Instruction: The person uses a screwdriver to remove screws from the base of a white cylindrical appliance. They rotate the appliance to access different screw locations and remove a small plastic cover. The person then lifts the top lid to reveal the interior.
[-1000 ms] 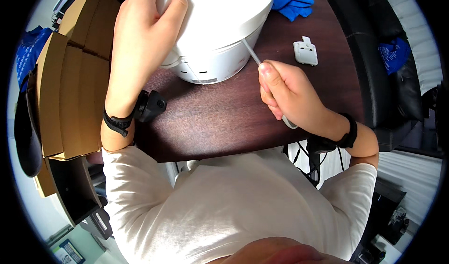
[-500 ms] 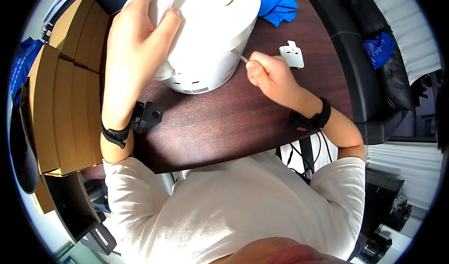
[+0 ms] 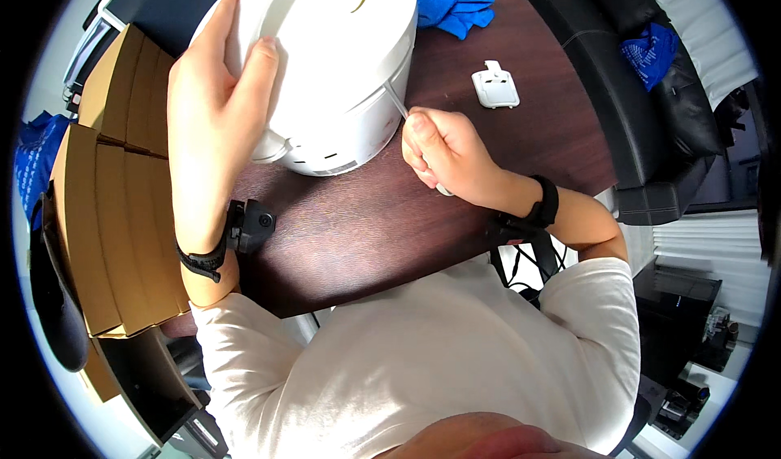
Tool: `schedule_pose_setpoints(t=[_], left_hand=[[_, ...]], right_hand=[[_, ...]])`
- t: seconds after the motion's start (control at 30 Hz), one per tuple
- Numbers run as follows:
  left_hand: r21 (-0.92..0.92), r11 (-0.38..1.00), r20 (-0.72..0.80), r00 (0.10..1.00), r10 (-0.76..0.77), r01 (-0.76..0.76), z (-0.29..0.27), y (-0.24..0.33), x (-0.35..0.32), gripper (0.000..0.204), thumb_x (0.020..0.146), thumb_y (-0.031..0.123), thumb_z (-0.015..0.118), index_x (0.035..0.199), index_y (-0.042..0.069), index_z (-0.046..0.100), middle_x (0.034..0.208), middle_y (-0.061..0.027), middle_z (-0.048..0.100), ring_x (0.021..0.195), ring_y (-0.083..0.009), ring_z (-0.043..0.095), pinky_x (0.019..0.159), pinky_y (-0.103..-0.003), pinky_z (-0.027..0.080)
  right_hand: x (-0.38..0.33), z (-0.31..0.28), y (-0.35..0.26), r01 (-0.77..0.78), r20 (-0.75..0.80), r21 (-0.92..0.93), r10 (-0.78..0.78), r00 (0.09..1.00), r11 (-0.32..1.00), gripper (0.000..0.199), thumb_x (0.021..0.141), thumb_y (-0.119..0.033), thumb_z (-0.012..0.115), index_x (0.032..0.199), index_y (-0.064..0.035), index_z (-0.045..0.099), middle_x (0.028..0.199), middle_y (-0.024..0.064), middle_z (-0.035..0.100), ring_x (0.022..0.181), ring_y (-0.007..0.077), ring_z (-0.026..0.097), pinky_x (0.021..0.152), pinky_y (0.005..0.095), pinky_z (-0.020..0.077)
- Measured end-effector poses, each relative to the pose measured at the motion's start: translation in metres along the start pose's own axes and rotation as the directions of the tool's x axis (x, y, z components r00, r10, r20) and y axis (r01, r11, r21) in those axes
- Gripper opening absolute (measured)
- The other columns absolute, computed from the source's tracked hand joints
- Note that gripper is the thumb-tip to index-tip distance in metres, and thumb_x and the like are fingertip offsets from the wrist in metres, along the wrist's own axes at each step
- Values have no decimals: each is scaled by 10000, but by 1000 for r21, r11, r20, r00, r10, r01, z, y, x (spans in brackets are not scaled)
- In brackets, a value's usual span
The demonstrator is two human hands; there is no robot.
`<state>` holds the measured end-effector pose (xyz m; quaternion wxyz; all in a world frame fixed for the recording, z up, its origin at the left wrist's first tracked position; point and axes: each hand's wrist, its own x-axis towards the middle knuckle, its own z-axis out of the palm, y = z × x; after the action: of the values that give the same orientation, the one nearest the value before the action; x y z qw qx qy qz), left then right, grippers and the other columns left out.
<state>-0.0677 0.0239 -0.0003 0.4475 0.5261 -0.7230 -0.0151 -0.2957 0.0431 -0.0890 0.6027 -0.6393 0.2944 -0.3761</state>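
Note:
A white, round appliance (image 3: 338, 52), perhaps a rice cooker, rests on the table at the far left of centre, with its pale flat face up. My left hand (image 3: 215, 105) lies on its left side, fingers and thumb spread over the white surface. In my closed right hand (image 3: 449, 152) is a screwdriver (image 3: 396, 101) with a thin metal shaft; most of its handle is hidden by the fingers. The shaft's tip meets the seam under the appliance's rim on the right side. A small white plastic cover (image 3: 495, 87) with a tab lies right of the appliance.
The dark wood table (image 3: 366, 239) has a bunched blue cloth (image 3: 455, 0) at its far side. Brown cardboard boxes (image 3: 134, 223) stand along the left. To the right is a black leather sofa (image 3: 586, 60) with a blue bag (image 3: 651, 55) on it.
The appliance, cloth and cover sit further left in the picture. My right hand has come nearer and lower beside the appliance, and the screwdriver's shaft now stands steeper against the seam.

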Motion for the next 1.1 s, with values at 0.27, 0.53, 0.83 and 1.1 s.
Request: schedule_pose_setpoints(t=[0.27, 0.53, 0.83, 1.1], left_hand=[[20, 998, -7, 998, 65, -65, 3, -4, 2, 451, 839, 187, 566, 1224, -45, 530, 786, -216, 646, 642, -199, 642, 627, -292, 493], [69, 997, 51, 998, -29, 26, 1, 6, 2, 467, 841, 182, 570, 1246, -45, 519, 805, -228, 654, 728, -204, 669, 690, -287, 502], [51, 994, 77, 992, -100, 96, 1, 7, 4, 482, 846, 202, 579, 1253, -48, 515, 970, -223, 651, 867, -217, 644, 789, -304, 487], [12, 991, 65, 989, -131, 131, 5, 14, 3, 475, 858, 176, 571, 1264, -60, 498, 1026, -196, 644, 940, -196, 622, 848, -288, 465]], right_hand=[[-13, 14, -24, -76, -105, -37, 72, 992, 996, 397, 1025, -302, 306, 718, -66, 389, 588, 9, 437, 436, 44, 396, 404, 200, 347], [-6, 18, 0, 55, -214, 36, -46, 976, 998, 415, 1006, -286, 411, 692, -16, 440, 569, -4, 432, 527, 70, 400, 483, 257, 361], [2, 6, 16, 260, -299, -369, -379, 876, 892, 346, 964, -216, 505, 704, 11, 480, 519, 150, 414, 416, 222, 429, 424, 344, 357], [0, -8, 11, 168, -115, -92, -178, 977, 981, 391, 1001, -259, 425, 708, -7, 484, 533, -1, 470, 458, 77, 400, 424, 244, 337]])
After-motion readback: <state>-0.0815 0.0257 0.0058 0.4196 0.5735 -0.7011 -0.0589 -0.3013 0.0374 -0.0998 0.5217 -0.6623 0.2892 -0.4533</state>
